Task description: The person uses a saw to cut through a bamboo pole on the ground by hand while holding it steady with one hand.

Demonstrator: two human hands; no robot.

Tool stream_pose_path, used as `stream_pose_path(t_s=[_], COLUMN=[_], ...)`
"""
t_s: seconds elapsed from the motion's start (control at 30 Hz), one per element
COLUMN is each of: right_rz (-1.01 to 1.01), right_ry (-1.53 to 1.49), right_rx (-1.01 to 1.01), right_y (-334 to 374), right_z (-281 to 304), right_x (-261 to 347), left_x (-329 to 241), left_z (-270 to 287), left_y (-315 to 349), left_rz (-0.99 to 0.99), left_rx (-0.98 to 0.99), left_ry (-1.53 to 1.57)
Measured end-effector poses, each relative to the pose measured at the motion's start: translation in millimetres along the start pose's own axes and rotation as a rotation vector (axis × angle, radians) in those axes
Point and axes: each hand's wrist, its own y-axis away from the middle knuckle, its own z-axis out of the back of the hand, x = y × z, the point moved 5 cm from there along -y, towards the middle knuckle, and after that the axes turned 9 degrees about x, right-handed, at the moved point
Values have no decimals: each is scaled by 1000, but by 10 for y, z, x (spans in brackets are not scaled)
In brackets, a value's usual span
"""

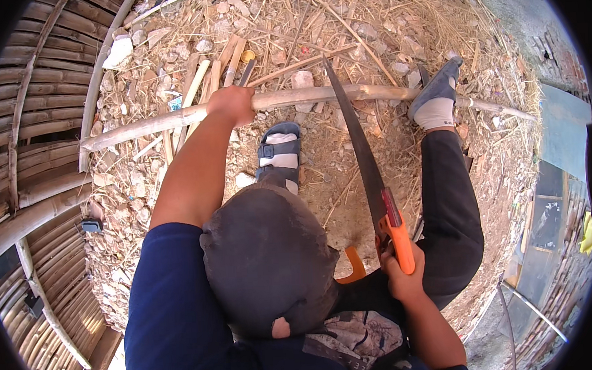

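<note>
Left hand [231, 102] clenched around a long, pale, slightly curved bamboo pole [318, 95] lying crosswise over the straw-strewn ground [341, 22], gripping it from above, apparently to pin it down against rolling; right hand [402, 273] wrapped tight about the orange handle of a long dark-bladed handsaw [365, 161], blade running forward and up so that its far end meets the pole just right of the left hand, teeth resting on the pale surface; right foot in a grey slip-on shoe with white sock [435, 97] planted on the pole further to the right, seemingly as a second clamp, with the blade thus between hand and foot (a sensible bracing, judged from the layout); left foot in a grey strapped sandal [279, 149] set on the earth just short of the pole, beneath the left forearm; short split sticks of light wood [213, 72] scattered beyond the pole near the left hand; stacked round bamboo poles [25, 132] forming a curved wall at the left edge; a second orange curved piece [355, 265] just beside the right hand, partly hidden behind the dark knee, kind not tellable.
</note>
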Motion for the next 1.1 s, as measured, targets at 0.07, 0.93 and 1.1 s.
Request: stream_pose_path(t_s=[0.07,0.93,1.1], right_rz=[-2,-35,-56], right_ry=[-14,-217,1], right_rx=[12,12,10], right_y=[-142,-79,-551], right_z=[-46,138,-59], right_x=[-12,161,99], left_x=[-40,-43,-33], left_z=[-26,-49,-94], left_y=[11,53,105], left_rz=[6,-3,39], left_rx=[-4,-44,-84], left_ry=[15,-15,-3])
